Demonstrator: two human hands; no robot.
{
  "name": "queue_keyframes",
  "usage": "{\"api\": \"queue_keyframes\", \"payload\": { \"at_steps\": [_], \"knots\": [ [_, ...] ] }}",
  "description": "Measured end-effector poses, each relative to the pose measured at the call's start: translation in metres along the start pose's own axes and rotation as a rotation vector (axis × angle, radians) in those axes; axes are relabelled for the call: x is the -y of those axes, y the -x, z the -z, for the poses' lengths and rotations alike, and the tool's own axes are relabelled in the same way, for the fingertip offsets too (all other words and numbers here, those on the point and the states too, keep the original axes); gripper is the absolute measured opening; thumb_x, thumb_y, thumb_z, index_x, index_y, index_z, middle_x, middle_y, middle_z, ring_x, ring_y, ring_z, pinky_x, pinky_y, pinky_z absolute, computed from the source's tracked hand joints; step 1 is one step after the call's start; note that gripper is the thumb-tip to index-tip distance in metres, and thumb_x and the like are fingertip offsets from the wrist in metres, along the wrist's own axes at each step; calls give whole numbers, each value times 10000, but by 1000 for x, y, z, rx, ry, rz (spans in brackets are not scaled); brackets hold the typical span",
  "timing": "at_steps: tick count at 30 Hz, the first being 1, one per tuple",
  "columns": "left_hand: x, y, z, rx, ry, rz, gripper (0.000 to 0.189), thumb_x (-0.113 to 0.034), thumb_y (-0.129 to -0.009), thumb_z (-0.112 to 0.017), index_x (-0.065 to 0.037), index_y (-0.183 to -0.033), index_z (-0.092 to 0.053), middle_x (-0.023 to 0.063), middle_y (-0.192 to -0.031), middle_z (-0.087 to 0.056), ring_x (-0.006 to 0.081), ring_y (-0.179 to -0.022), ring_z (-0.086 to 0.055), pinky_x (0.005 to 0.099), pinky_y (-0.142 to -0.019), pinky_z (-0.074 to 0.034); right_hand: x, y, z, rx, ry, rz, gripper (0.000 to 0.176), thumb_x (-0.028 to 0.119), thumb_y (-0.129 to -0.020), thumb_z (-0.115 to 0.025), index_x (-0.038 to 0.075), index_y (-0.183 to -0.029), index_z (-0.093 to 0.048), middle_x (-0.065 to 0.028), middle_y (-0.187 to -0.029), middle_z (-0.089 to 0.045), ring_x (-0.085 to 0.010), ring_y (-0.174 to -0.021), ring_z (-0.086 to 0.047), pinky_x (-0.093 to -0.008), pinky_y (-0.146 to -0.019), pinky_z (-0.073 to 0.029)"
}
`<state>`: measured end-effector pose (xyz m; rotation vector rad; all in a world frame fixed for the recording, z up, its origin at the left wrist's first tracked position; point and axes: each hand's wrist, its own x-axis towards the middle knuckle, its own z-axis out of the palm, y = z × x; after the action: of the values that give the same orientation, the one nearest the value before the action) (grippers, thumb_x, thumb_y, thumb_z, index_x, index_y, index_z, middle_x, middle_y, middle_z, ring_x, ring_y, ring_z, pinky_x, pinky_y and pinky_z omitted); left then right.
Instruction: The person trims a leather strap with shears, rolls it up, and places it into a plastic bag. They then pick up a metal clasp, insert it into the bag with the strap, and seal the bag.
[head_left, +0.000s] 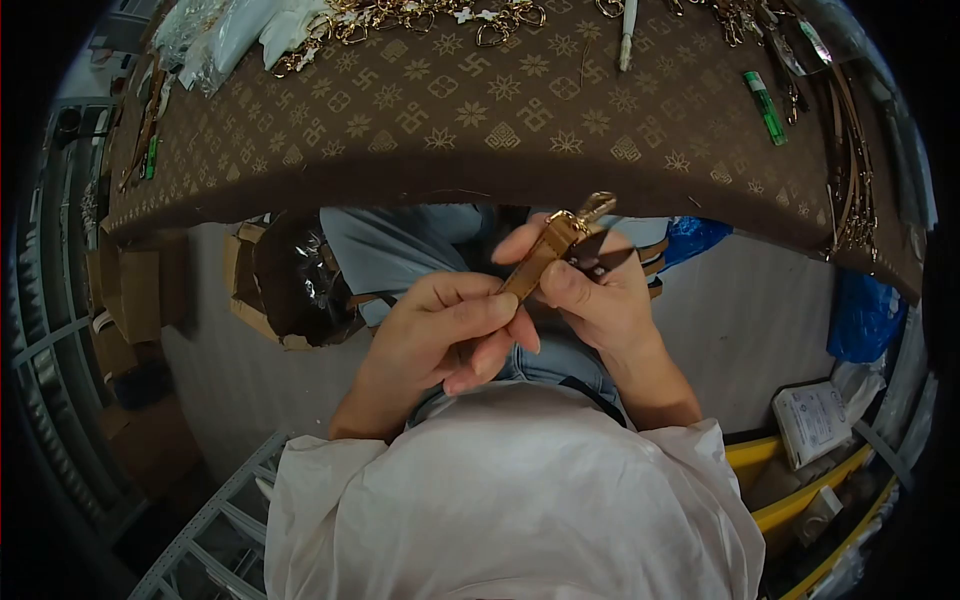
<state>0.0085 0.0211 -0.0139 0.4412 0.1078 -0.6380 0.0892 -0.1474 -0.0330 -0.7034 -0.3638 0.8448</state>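
A tan leather strap (535, 264) with stitched edges slants up between my two hands, held over my lap just below the table's front edge. My left hand (445, 322) pinches its lower end between thumb and fingers. Around the upper end, my right hand (605, 300) is closed, thumb pressed near the strap's side. A gold snap hook (597, 206) on a metal ring sticks out past the top of the strap. Beside it a darker brown piece with small metal studs (599, 270) lies against my right fingers, which partly hide it.
The table (480, 130) has a patterned brown cloth. Gold chains and hooks (400, 22), a white-handled brush (627, 40), a green marker-like tube (765, 108) and hanging straps (855, 170) lie on it. Cardboard boxes (130, 290) stand left; a yellow bin (780, 510) is at right.
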Motion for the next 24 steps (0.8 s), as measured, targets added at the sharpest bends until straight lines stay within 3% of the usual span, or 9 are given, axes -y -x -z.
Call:
{"api": "queue_keyframes", "payload": {
  "at_steps": [1, 3, 4, 5, 6, 7, 9, 12, 24],
  "knots": [
    [6, -1, -2, 0, -1, 0, 214, -89, -909, -462, 70, -992, -579, 56, -713, -565, 99, -564, -527, 202, -506, -421, 1, 0, 0, 0, 0, 0, 241, 84, -859, -579, -53, -1056, -554, -86, -912, -604, -88, -802, -574, -219, -685, -465],
    [20, -11, -19, -432, -592, -317, 187, -84, -901, -485, 54, -957, -599, 64, -740, -576, 84, -591, -530, 186, -510, -413, 4, -1, -1, -145, 250, 136, 161, 106, -843, -612, -32, -916, -573, -47, -782, -603, -75, -700, -569, -207, -643, -465],
    [22, -16, -15, -430, -586, -316, 187, -84, -901, -485, 54, -957, -599, 64, -740, -576, 84, -591, -530, 186, -510, -413, 7, 0, -2, -220, 376, 199, 146, 117, -835, -629, -21, -846, -582, -28, -717, -603, -68, -649, -567, -201, -621, -464],
    [22, -23, -7, -437, -1037, -592, 194, -86, -898, -477, 62, -957, -589, 72, -732, -578, 87, -575, -528, 179, -498, -397, 8, -3, -11, -418, 370, 206, 176, 143, -828, -648, 6, -746, -573, 0, -673, -583, -37, -602, -517, -176, -554, -422],
    [21, -28, -4, -423, -1489, -872, 201, -87, -894, -468, 69, -957, -578, 80, -725, -580, 90, -559, -526, 171, -486, -382, 9, -2, -10, -421, 375, 205, 176, 143, -828, -648, 6, -746, -573, 0, -673, -583, -37, -602, -517, -176, -554, -422],
    [21, -24, -6, -421, -1483, -872, 201, -87, -894, -468, 69, -957, -578, 80, -725, -580, 90, -559, -526, 171, -486, -382, 10, -1, -9, -478, 372, 153, 182, 156, -831, -646, 20, -731, -577, 12, -648, -567, -28, -572, -486, -168, -520, -382],
    [15, -12, -20, -387, -938, -352, 197, -56, -903, -460, 36, -1045, -561, 48, -764, -574, 51, -599, -493, 171, -527, -398, 10, -1, -9, -534, 370, 95, 190, 170, -835, -644, 34, -717, -581, 24, -623, -550, -19, -542, -456, -159, -486, -342],
    [11, -7, -21, -358, -538, -199, 243, -55, -910, -430, 35, -1111, -534, 43, -760, -571, 49, -585, -475, 174, -518, -394, 8, -1, -9, -554, 187, 66, 202, 195, -846, -631, 55, -704, -596, 37, -601, -528, -18, -504, -413, -164, -450, -278],
    [14, -9, -31, -451, -569, -226, 324, -59, -827, -455, 88, -1097, -554, 79, -725, -577, 85, -545, -484, 196, -489, -394, 5, 2, -8, -564, 149, 55, 199, 206, -851, -625, 52, -725, -624, 36, -608, -533, -24, -494, -399, -178, -431, -278]
  ]
}}
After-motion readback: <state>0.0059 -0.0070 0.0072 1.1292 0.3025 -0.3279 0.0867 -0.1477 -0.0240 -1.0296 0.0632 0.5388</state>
